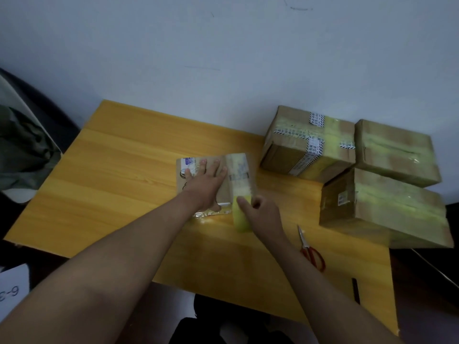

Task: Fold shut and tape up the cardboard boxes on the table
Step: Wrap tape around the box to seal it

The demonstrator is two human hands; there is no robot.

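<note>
**Head view: taping the small box at mid-frame**

Head camera looks down on the small cardboard box [211, 180] lying flat at the centre of the frame on the yellow wooden counter [119, 175]. My left hand [206, 182] presses on its top, fingers straight and spread. A strip of yellowish tape [240, 189] runs over the box's right end and down past its near edge, where my right hand [260, 212] pinches it with curled fingers.

Three taped boxes sit together at the right of the frame: one nearest the wall [308, 142], one at the far right [397, 152], one closest to me [382, 209]. Red-handled scissors [310, 249] lie on the counter just right of my right forearm.
</note>
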